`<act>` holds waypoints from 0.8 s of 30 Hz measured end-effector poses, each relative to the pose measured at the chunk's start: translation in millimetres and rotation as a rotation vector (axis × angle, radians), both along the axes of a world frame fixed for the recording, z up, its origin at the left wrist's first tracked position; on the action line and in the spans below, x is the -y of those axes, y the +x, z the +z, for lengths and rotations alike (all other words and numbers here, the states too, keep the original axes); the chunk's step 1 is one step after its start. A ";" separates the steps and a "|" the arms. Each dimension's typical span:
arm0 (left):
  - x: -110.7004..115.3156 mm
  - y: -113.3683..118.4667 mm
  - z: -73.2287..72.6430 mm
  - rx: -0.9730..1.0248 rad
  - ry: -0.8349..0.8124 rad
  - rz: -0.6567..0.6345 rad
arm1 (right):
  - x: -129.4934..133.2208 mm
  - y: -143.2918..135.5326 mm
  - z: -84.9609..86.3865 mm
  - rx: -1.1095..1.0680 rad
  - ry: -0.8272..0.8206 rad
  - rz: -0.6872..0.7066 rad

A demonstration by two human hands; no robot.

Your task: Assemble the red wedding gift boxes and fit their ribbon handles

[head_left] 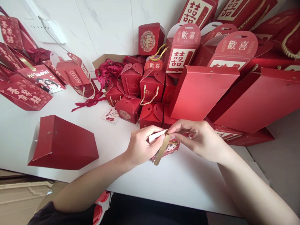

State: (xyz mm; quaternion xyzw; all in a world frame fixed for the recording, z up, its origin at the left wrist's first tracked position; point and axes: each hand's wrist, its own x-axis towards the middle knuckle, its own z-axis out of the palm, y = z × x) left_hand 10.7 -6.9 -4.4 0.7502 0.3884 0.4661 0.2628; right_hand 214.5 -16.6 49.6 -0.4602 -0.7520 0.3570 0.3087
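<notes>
Just the one head-worn cam on this, sitting above the near edge of the white table (187,184) and looking forward and down across it. That edge slants lower toward the right, with the wearer's dark clothing (154,209) showing below it. The tiled wall (112,22) fills in behind the far edge. Left hand (144,145) and right hand (199,137) are around mid-frame, pretty close to the lens.

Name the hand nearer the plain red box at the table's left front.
Left. The left hand is right of the red box, at the gold strip; the right hand is farther right, at the strip's top end.
</notes>
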 end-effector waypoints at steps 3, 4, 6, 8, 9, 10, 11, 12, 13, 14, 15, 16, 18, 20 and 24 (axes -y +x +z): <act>0.5 -0.2 1.0 -0.017 0.017 -0.011 | 2.9 -1.4 0.9 0.035 0.076 -0.005; 0.6 -0.6 1.6 -0.018 0.026 -0.021 | 4.1 -1.7 0.4 0.049 0.106 -0.011; 0.5 -1.8 3.1 -0.011 0.042 -0.047 | 6.1 -1.5 -1.8 0.093 0.169 -0.037; -0.5 -3.5 4.4 0.005 0.038 -0.100 | 7.0 -0.6 -4.8 0.161 0.249 -0.079; -1.4 -4.4 4.9 0.011 0.029 -0.132 | 7.0 0.1 -6.1 0.197 0.296 -0.102; -2.7 -5.2 5.2 0.015 0.014 -0.154 | 6.6 0.6 -7.0 0.227 0.338 -0.116; -4.2 -5.8 5.3 0.017 -0.007 -0.162 | 6.2 0.9 -7.3 0.245 0.370 -0.119; -5.9 -6.1 5.5 0.022 -0.029 -0.153 | 5.7 0.8 -7.1 0.251 0.385 -0.114; -7.5 -6.1 5.7 0.031 -0.046 -0.133 | 5.4 0.2 -6.6 0.253 0.374 -0.106; -9.1 -5.8 6.0 0.042 -0.059 -0.106 | 5.3 -1.0 -6.0 0.258 0.344 -0.099; -10.4 -5.2 6.3 0.057 -0.065 -0.082 | 5.5 -3.0 -5.9 0.272 0.301 -0.097; -11.4 -4.5 6.6 0.072 -0.068 -0.061 | 5.9 -5.8 -6.5 0.292 0.250 -0.095; -12.1 -2.8 6.8 0.094 -0.072 -0.023 | 7.6 -13.8 -11.5 0.342 0.174 -0.109; -11.5 -1.4 5.9 0.109 -0.080 0.017 | 10.3 -24.0 -21.1 0.399 0.199 -0.188; -10.2 -0.1 2.1 0.145 -0.090 0.049 | 16.9 -43.0 -40.8 0.537 0.576 -0.499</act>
